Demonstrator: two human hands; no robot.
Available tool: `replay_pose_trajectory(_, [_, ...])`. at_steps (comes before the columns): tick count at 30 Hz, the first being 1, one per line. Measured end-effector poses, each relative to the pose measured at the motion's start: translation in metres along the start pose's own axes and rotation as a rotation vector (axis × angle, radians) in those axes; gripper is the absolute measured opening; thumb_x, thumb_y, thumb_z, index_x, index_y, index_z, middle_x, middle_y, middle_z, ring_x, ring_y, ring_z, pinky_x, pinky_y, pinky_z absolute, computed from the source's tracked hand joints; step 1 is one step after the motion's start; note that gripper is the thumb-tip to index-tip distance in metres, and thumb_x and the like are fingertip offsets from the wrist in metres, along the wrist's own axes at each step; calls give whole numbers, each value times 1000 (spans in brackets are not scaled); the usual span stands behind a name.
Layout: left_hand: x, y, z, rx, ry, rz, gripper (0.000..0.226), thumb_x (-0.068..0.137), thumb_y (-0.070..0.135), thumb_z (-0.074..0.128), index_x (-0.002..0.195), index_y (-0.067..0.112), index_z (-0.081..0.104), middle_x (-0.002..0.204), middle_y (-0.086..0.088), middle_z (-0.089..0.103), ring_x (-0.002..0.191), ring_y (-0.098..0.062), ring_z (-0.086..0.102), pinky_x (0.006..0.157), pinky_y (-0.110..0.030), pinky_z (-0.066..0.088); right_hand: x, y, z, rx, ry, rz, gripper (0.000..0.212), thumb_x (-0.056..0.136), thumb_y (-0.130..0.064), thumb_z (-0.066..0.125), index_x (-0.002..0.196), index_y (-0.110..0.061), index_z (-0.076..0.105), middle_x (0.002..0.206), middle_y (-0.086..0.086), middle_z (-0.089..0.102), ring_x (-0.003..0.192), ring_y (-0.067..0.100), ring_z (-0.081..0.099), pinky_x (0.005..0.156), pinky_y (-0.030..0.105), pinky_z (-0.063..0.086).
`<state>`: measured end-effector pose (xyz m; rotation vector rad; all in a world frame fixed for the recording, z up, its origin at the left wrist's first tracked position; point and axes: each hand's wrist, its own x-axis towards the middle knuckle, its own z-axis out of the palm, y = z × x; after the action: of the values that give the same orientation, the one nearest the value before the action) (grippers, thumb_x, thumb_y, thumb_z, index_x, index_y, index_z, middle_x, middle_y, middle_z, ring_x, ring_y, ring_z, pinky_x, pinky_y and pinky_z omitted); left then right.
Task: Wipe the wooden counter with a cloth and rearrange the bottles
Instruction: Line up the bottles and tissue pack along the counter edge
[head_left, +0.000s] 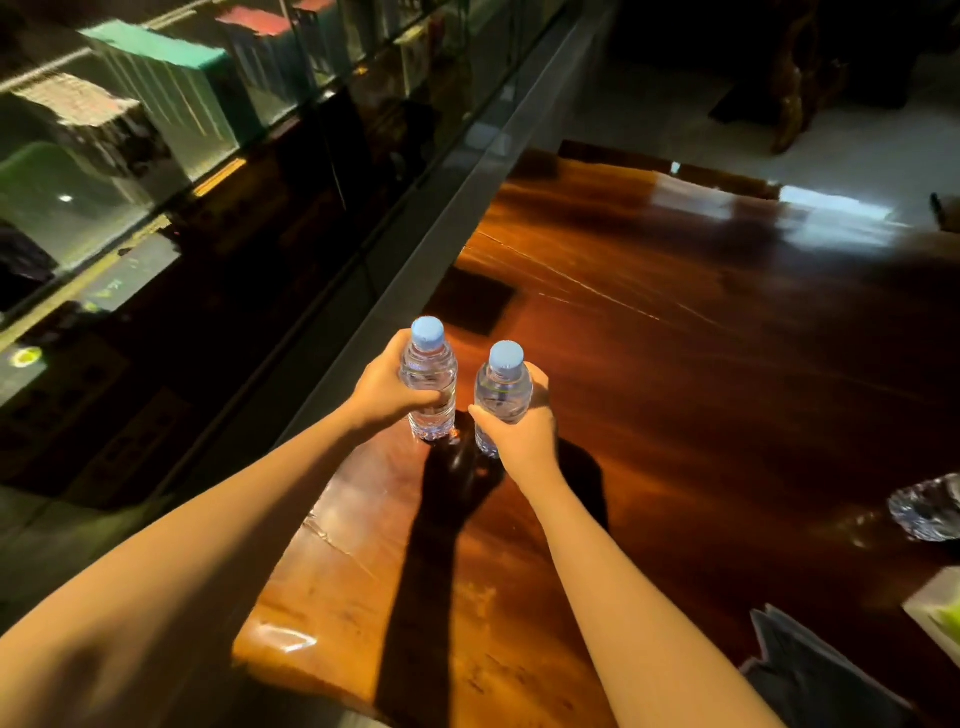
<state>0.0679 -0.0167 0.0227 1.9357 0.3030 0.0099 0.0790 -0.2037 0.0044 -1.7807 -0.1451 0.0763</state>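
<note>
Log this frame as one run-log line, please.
stage: rearranging bottles | left hand: grip on left bottle | right hand: grip on right bottle | both upright, caps on | wooden counter | cloth: not held

I count two clear water bottles, one (429, 382) on the left and one (502, 395) on the right, each with one blue cap. I see two hands, left (387, 389) and right (522, 434), one counter (701, 364) and one crumpled plastic piece (930, 509).

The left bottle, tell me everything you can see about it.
The left bottle is small, clear ribbed plastic with a light blue screw cap, apparently full of water. It stands upright with its base on or just above the counter, near the left edge. The left hand wraps its middle. It stands apart from the second bottle.
</note>
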Motion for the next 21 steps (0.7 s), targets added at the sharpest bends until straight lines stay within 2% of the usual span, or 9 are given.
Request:
replay_pose_trajectory(3, [6, -2, -11, 12, -6, 10, 67, 57, 18, 80, 109, 43, 46, 101, 7, 63, 94, -10, 64, 83, -30, 53, 5, 0, 13, -7, 19, 30, 61, 69, -8, 82, 120, -10, 49, 108, 7, 65, 93, 15, 64, 86, 21, 53])
replay_pose_trajectory(7, [12, -2, -16, 20, -70, 36, 73, 56, 22, 75, 119, 31, 40, 107, 1, 60, 99, -15, 62, 87, -31, 50, 8, 6, 21, -77, 15, 70, 63, 71, -18, 82, 125, -6, 51, 110, 7, 67, 96, 13, 65, 73, -1, 42])
replay_pose_trajectory(10, [12, -3, -15, 42, -89, 46, 79, 61, 17, 78, 128, 25, 35, 115, -1, 56, 101, -13, 59, 92, -34, 48, 7, 9, 20, -155, -13, 128, 60, 73, -29, 81, 121, -4, 57, 107, 8, 70, 96, 15, 67, 65, -6, 36])
replay_pose_trajectory(13, [3, -9, -9, 73, -41, 10, 87, 71, 10, 78, 140, 23, 26, 119, 8, 51, 100, 0, 55, 89, -26, 43, 5, 6, 17, -188, -18, 119, 61, 73, -30, 81, 123, -6, 55, 108, 6, 69, 97, 16, 66, 65, -4, 35])
replay_pose_trajectory(14, [-3, -11, -4, 76, -2, -21, 89, 72, 13, 77, 142, 24, 23, 122, 11, 49, 103, -1, 54, 89, -24, 41, 5, 3, 16, -203, -30, 118, 59, 73, -29, 80, 122, -7, 56, 110, 8, 68, 100, 17, 66, 68, -3, 34])
replay_pose_trajectory(16, [-18, -16, 7, 79, 126, -159, 87, 75, 21, 75, 143, 19, 22, 132, 7, 49, 117, -12, 53, 97, -30, 42, 3, -1, 11, -207, -84, 105, 50, 75, -24, 80, 119, -15, 58, 120, 11, 64, 110, 22, 62, 82, 8, 37])
replay_pose_trajectory(18, [-38, -21, 22, 155, 246, -370, 78, 78, 27, 71, 142, 9, 29, 141, -11, 47, 126, -27, 48, 104, -43, 40, -4, -3, -3, -156, -155, 138, 72, 74, -20, 80, 135, -19, 41, 135, 3, 50, 121, 16, 51, 96, 21, 37])
replay_pose_trajectory(19, [-50, -24, 32, 198, 242, -439, 72, 78, 25, 69, 138, 6, 34, 139, -17, 48, 125, -32, 48, 104, -46, 41, -9, -3, -13, -161, -182, 182, 87, 75, -22, 79, 145, -22, 27, 142, -2, 41, 127, 13, 43, 100, 23, 34])
replay_pose_trajectory(21, [-70, -24, 54, 227, 92, -483, 56, 79, 21, 66, 128, 3, 45, 129, -18, 55, 117, -34, 53, 100, -47, 44, -18, 2, -36, -261, -195, 258, 91, 79, -29, 75, 149, -25, 16, 153, 1, 30, 137, 18, 34, 108, 31, 32])
